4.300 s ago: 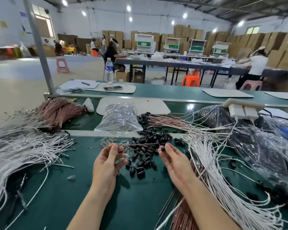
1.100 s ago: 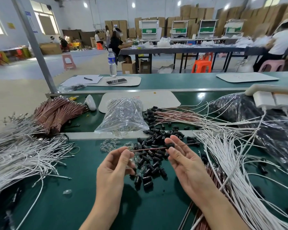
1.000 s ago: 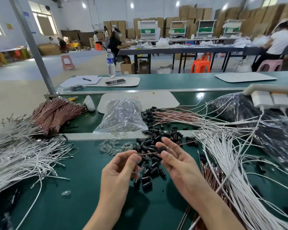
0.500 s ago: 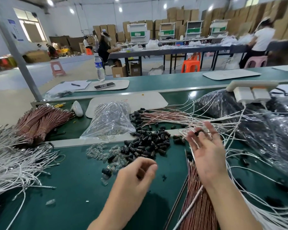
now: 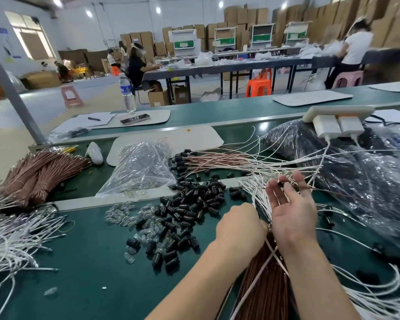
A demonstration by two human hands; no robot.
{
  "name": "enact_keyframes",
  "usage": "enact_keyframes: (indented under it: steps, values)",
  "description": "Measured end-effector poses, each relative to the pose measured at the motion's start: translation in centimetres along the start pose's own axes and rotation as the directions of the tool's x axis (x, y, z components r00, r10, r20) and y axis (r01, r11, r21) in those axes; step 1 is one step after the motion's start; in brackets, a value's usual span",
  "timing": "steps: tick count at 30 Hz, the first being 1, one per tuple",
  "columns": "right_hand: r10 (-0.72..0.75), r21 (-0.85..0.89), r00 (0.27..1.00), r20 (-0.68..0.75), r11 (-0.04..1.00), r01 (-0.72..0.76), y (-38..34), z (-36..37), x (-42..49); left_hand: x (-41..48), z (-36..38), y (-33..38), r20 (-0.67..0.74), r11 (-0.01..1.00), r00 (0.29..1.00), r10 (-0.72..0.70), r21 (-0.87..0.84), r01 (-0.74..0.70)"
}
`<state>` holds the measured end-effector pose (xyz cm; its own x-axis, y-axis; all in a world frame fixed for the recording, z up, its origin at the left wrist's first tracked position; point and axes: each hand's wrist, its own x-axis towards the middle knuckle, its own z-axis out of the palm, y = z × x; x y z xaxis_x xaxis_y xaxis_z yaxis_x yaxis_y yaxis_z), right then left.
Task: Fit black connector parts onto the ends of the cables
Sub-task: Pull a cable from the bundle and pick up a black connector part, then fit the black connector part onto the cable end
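Two hands over the worktop: left hand, curled knuckles-up at the brown cable bundle, grasp hidden; right hand, palm up, pinches one cable tipped with one black connector. Dozens of loose connectors lie leftward.

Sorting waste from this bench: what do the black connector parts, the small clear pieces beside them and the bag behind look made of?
Black connector parts: probably moulded plastic, uniform black with a soft sheen.
Clear pieces: likely transparent plastic, see-through with bright glints.
Bag: thin clear plastic film, crinkled and glossy.
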<state>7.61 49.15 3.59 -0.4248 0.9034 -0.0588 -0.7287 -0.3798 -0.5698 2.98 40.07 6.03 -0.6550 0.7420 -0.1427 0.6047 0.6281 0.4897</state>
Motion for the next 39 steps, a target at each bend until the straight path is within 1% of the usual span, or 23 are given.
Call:
enact_keyframes:
  steps: [2,4,7,9,11,13,15,17,19,21,22,23,24,25,26,27,28,29,30,33,35,37,39]
  values:
    - [0.010,-0.001,1.000,0.004,1.000,-0.010,0.0,0.0,0.0,0.1,0.2,0.2,0.004,1.000,1.000,-0.013,-0.013,0.013]
    - [0.016,-0.010,1.000,0.011,1.000,-0.016,-0.1,0.0,0.0,0.0,0.1,0.2,0.012,0.997,1.000,-0.017,-0.081,0.018]
    - [0.039,-0.003,0.999,0.031,0.999,-0.039,-0.3,0.1,0.0,-0.4,-0.6,0.0,0.004,0.964,1.000,-0.016,-0.264,0.017]
    - [0.069,0.049,0.996,0.056,0.996,-0.071,-0.7,0.0,0.0,-0.9,-1.6,-0.5,-0.032,0.913,0.999,-0.014,-0.409,-0.001]
    - [0.103,0.103,0.991,0.090,0.988,-0.112,-1.0,-0.1,-0.1,-1.6,-3.2,-1.3,-0.115,0.820,0.993,-0.030,-0.570,-0.042]
    - [0.128,0.107,0.985,0.120,0.984,-0.141,-1.1,-0.1,-0.3,-2.3,-5.6,-2.6,-0.220,0.684,0.972,-0.083,-0.722,-0.105]
    - [0.140,0.063,0.980,0.139,0.987,-0.150,-1.0,-0.1,-0.4,-2.9,-7.9,-4.9,-0.335,0.550,0.926,-0.173,-0.813,-0.191]
    - [0.151,0.014,0.975,0.162,0.988,-0.155,-0.8,0.1,-0.6,-3.3,-9.9,-8.1,-0.387,0.440,0.876,-0.288,-0.866,-0.237]
    - [0.178,-0.029,0.963,0.204,0.984,-0.175,-0.5,0.3,-0.7,-3.8,-11.0,-11.6,-0.339,0.313,0.856,-0.390,-0.923,-0.223]
    - [0.219,-0.111,0.944,0.249,0.974,-0.197,-0.1,0.6,-0.9,-4.4,-11.1,-14.9,-0.248,0.169,0.841,-0.481,-0.967,-0.189]
    - [0.238,-0.155,0.934,0.265,0.967,-0.203,0.1,0.7,-1.0,-4.7,-10.9,-16.4,-0.210,0.123,0.830,-0.517,-0.978,-0.171]
    - [0.255,-0.190,0.927,0.275,0.960,-0.207,0.4,0.8,-1.1,-5.0,-10.5,-17.9,-0.186,0.110,0.815,-0.549,-0.982,-0.151]
    - [0.266,-0.214,0.922,0.281,0.954,-0.210,0.7,0.9,-1.2,-5.4,-10.1,-19.3,-0.183,0.137,0.795,-0.578,-0.982,-0.127]
    - [0.273,-0.232,0.919,0.284,0.950,-0.211,1.0,1.0,-1.3,-5.9,-9.6,-20.5,-0.213,0.225,0.762,-0.611,-0.970,-0.091]
    - [0.277,-0.246,0.918,0.284,0.946,-0.209,1.3,1.0,-1.4,-6.5,-9.0,-21.3,-0.281,0.369,0.722,-0.632,-0.929,-0.038]
    - [0.278,-0.260,0.918,0.282,0.944,-0.205,1.5,0.9,-1.4,-7.2,-8.4,-21.6,-0.385,0.545,0.678,-0.626,-0.838,0.027]
    - [0.278,-0.272,0.919,0.278,0.941,-0.202,1.6,1.0,-1.4,-7.8,-7.7,-21.4,-0.501,0.702,0.649,-0.573,-0.708,0.074]
    - [0.276,-0.275,0.922,0.273,0.940,-0.200,1.7,0.9,-1.3,-8.3,-7.2,-20.5,-0.602,0.824,0.647,-0.468,-0.562,0.073]
    - [0.272,-0.274,0.925,0.265,0.941,-0.198,1.6,0.9,-1.3,-8.7,-6.7,-19.0,-0.660,0.896,0.669,-0.343,-0.443,0.022]
    - [0.269,-0.280,0.934,0.236,0.939,-0.200,1.6,1.0,-1.2,-8.0,-4.5,-14.7,-0.632,0.986,0.774,0.022,-0.117,-0.123]
    - [0.275,-0.285,0.937,0.214,0.935,-0.209,1.5,0.9,-1.2,-6.5,-3.0,-12.5,-0.586,0.977,0.782,0.212,0.134,-0.164]
    - [0.279,-0.274,0.940,0.195,0.936,-0.221,1.5,0.9,-1.2,-5.0,-1.9,-11.1,-0.515,0.946,0.810,0.280,0.291,-0.142]
    - [0.282,-0.270,0.942,0.182,0.935,-0.228,1.4,0.8,-1.2,-3.8,-1.2,-10.5,-0.403,0.892,0.872,0.278,0.446,-0.078]
